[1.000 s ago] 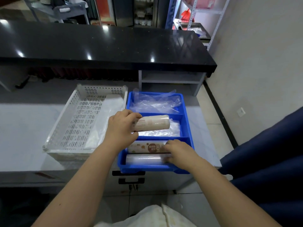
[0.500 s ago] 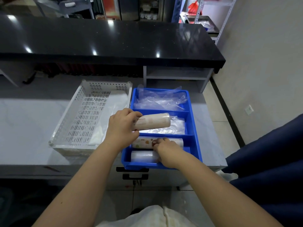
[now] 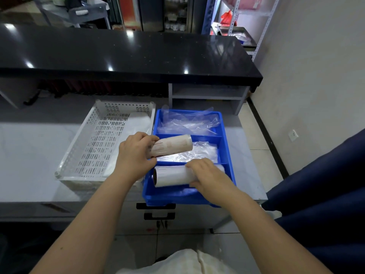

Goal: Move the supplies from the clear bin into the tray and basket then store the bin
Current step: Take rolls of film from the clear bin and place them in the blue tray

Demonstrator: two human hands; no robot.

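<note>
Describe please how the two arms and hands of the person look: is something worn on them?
Both forearms are bare up to the frame edge: no sleeves show. The left hand and the right hand wear no gloves, and no rings, watch or bracelet are visible. Fingernails look short and unpainted.

Both forearms were bare to the elbow, with no sleeves, watch or rings showing. The left hand [image 3: 136, 155] and right hand [image 3: 207, 175] wore no gloves. Cream-coloured cloth [image 3: 189, 264] covered the lap.
</note>
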